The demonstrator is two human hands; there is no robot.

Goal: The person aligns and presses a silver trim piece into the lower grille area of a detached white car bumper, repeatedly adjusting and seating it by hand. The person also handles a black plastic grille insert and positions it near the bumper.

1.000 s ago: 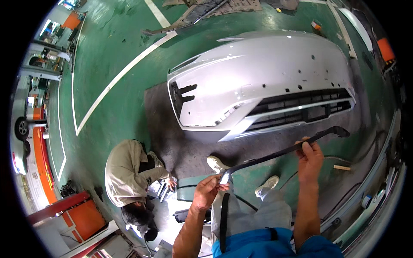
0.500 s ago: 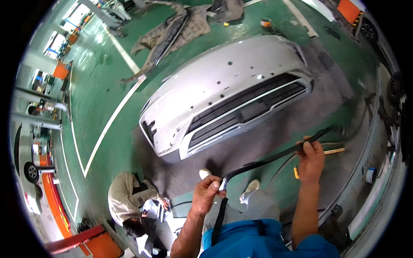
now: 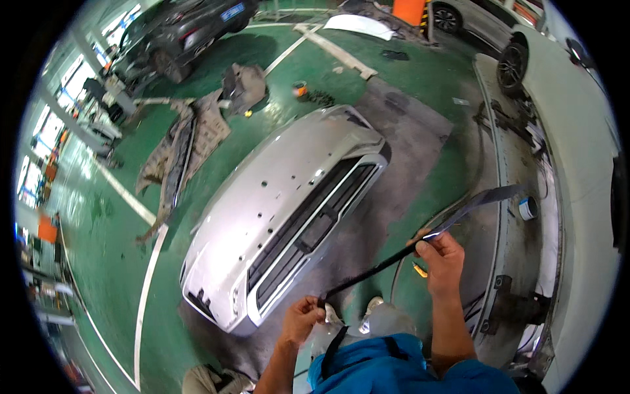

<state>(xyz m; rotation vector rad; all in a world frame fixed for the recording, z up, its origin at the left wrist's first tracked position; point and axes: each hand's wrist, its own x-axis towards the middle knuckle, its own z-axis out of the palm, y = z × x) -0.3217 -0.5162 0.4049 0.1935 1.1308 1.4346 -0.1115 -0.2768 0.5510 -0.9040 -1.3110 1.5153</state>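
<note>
A long, narrow black trim strip [image 3: 371, 271] is stretched between my two hands in front of my body. Its near end is pinched in my left hand [image 3: 304, 320], fingers closed. My right hand [image 3: 443, 262] grips it farther along, thumb on top, and a wider, flatter length runs on past that hand to the right. Beyond my hands a silver car bumper [image 3: 243, 203] lies on the floor, grille side toward me, with several small round holes in its skin. The strip and the bumper look apart.
A yellow-handled tool [image 3: 420, 270] lies on the floor by my right hand. A white car body [image 3: 581, 177] and a metal rail [image 3: 502, 164] stand at right. Torn dark liners [image 3: 177, 154] lie at far left, a dark car [image 3: 190, 36] behind. A crouching person [image 3: 210, 381] is at lower left.
My view has swung right, bringing the white car and the dark car into sight. Both hands still hold the strip, whose far length beyond my right hand now shows longer and flatter.
</note>
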